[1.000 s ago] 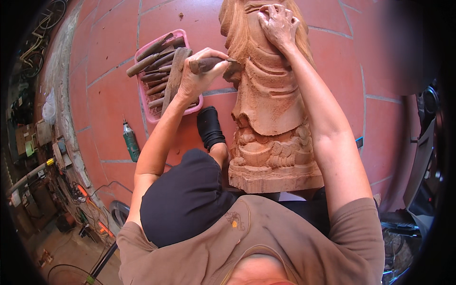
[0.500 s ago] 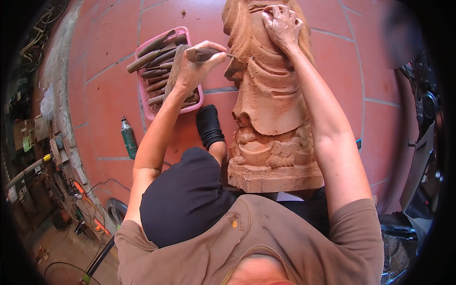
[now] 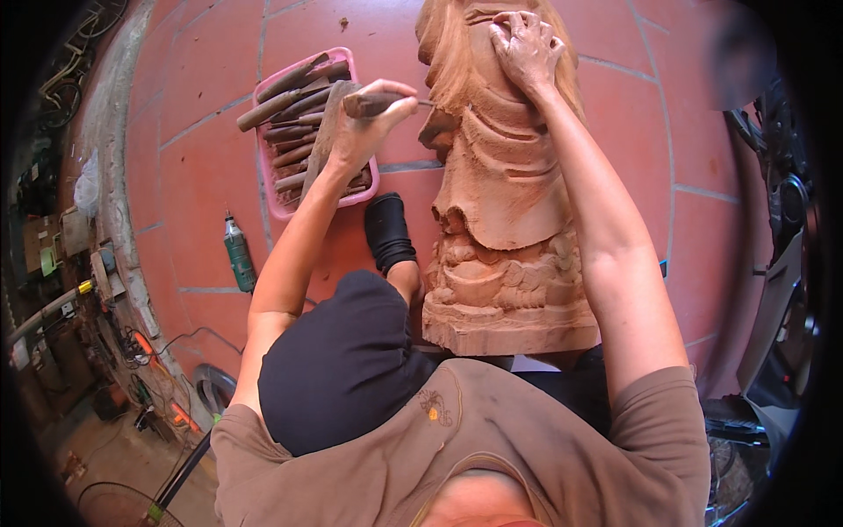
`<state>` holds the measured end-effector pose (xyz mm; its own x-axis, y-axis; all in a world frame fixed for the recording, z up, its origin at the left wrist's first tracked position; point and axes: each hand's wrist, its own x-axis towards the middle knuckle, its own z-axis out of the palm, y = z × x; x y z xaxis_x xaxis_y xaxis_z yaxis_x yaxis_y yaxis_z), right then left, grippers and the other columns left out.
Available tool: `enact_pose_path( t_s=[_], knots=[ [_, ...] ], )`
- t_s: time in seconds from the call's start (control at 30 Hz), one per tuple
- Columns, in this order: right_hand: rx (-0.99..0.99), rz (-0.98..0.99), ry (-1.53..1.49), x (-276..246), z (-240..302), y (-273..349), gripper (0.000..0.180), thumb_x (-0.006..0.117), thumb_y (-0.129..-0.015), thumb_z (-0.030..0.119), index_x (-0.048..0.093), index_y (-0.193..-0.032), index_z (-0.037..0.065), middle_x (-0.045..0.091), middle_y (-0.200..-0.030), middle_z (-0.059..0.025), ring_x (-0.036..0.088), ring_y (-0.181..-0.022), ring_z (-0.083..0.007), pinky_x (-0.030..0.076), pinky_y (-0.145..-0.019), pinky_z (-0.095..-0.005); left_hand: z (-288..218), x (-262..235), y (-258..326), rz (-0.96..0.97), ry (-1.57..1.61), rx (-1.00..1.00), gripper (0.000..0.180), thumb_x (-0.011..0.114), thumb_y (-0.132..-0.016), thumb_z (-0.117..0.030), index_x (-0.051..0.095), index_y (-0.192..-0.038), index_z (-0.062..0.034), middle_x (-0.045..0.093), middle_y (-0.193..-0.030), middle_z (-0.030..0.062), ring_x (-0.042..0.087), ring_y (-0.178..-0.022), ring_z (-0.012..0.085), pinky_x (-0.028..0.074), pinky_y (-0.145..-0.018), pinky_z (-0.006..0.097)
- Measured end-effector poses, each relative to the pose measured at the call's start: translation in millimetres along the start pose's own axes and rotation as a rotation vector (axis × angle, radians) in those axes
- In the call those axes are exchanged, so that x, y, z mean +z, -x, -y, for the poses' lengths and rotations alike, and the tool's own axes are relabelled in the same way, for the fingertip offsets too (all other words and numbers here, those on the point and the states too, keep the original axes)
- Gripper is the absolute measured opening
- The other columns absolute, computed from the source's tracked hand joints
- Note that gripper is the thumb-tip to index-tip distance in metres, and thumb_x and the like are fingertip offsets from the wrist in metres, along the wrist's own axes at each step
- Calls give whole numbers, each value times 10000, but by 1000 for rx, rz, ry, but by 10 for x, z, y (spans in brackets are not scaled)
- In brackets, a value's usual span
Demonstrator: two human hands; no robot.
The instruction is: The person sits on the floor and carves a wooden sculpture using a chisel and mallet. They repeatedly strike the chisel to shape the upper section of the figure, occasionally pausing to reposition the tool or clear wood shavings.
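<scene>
A large carved wooden statue (image 3: 505, 202) with folded drapery and a stepped base lies lengthwise in front of me. My left hand (image 3: 360, 132) is closed around the dark handle of a carving chisel (image 3: 369, 105). Its thin metal shaft points right, with the tip at the statue's left edge; whether it touches the wood I cannot tell. At the statue's far end, my right hand (image 3: 529, 53) grips the upper surface with bent fingers. Below my left hand, a pink plastic basket (image 3: 265, 189) holds several wooden-handled chisels (image 3: 290, 110) and a greyish-brown cloth strip or flat piece (image 3: 327, 132).
A green power tool (image 3: 238, 255) with a thin bit lies on the red tile floor (image 3: 198, 167), left of my forearm. My black-clad foot (image 3: 386, 233) is between basket and statue. Clutter and cables line the left wall; dark vehicle parts (image 3: 781, 228) stand at the right.
The view has shifted slightly, so the basket and statue appear a little farther right. Both hands keep the same grip and nearly the same places.
</scene>
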<state>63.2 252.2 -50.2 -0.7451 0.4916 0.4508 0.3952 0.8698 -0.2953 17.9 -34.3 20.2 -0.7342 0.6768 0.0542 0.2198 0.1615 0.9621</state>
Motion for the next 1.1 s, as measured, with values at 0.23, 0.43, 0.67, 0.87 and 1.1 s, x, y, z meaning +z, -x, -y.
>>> enact_pose_path(
  t_s=[0.23, 0.43, 0.67, 0.87, 1.1],
  knots=[
    [-1, 1, 0, 47, -28, -13, 297, 572, -939, 462, 662, -1153, 276, 574, -1247, -33, 474, -1244, -286, 289, -1022, -536, 235, 301, -320, -32, -143, 382, 170, 744, -861, -113, 705, -1000, -22, 702, -942, 48, 657, -809, 109, 530, -724, 259],
    [16, 18, -1, 2, -16, -20, 303, 575, -937, 467, 662, -1156, 277, 572, -1252, -30, 461, -1255, -281, 270, -1039, -529, 459, -17, 209, -15, -52, 101, 114, 725, -871, -63, 712, -982, -42, 690, -885, 8, 624, -813, 71, 514, -737, 241],
    [-14, 28, -36, 7, -14, -22, 316, 578, -936, 467, 658, -1164, 264, 559, -1275, -33, 453, -1271, -291, 260, -1059, -534, 302, 211, -141, -94, 176, 144, 149, 743, -872, -113, 731, -1009, -57, 709, -895, -13, 620, -813, 46, 503, -706, 215],
    [7, 31, -27, -28, 12, -11, 310, 574, -929, 443, 657, -1155, 248, 553, -1261, -46, 451, -1245, -285, 255, -1048, -519, 222, 124, 114, -56, 182, 82, 142, 738, -874, -123, 724, -992, -46, 714, -871, 12, 645, -819, 64, 522, -731, 233],
    [3, 32, -66, -45, 13, -6, 288, 573, -934, 434, 661, -1136, 248, 549, -1266, -42, 449, -1252, -284, 237, -1073, -518, 227, 60, 14, -52, 180, 84, 136, 710, -892, -94, 716, -1019, -45, 713, -949, 18, 622, -860, 49, 503, -761, 206]
  ],
)
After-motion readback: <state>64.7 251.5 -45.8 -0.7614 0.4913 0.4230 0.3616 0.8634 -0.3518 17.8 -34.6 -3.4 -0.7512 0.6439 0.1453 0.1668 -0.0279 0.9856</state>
